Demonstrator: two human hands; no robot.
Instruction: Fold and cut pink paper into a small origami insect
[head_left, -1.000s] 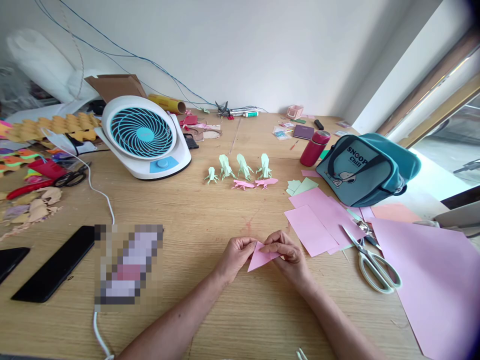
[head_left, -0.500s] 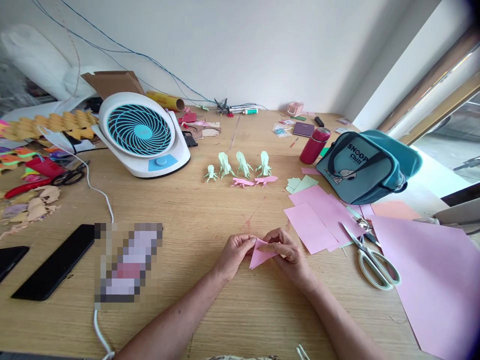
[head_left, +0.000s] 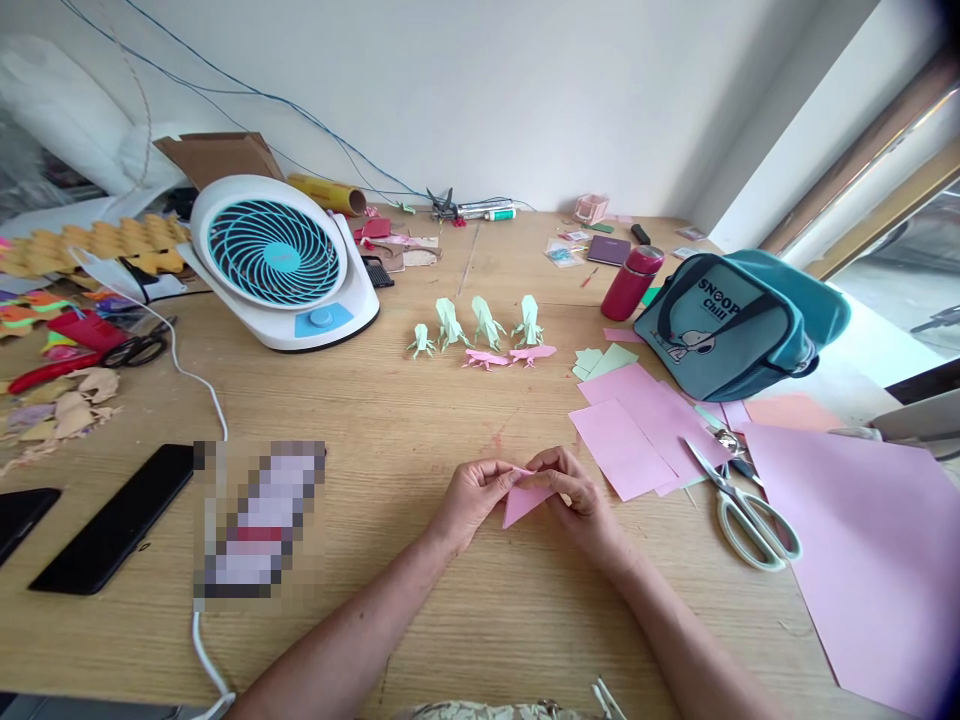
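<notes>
Both hands pinch a small folded piece of pink paper (head_left: 523,505), whose pointed corner hangs down towards me. My left hand (head_left: 474,500) grips its left upper edge between thumb and fingers. From the other side my right hand (head_left: 576,497) holds it, fingers laid across the top edge and covering part of it. Beyond the hands stand several pale green folded paper insects (head_left: 487,325) in a row. Two pink paper insects, one of them a long flat one (head_left: 533,354), lie in front of that row.
Pink sheets (head_left: 622,448), scissors (head_left: 754,520) and a large pink sheet (head_left: 870,550) lie to the right. A teal bag (head_left: 724,330) and red bottle (head_left: 632,283) stand behind them. At left are a white fan (head_left: 285,255), a black flat device (head_left: 120,520) and a white cable (head_left: 196,385).
My fingers have shifted along the pink paper and drawn closer together at its top edge. Less of the paper shows now. The view has tilted slightly; the other things stay put.
</notes>
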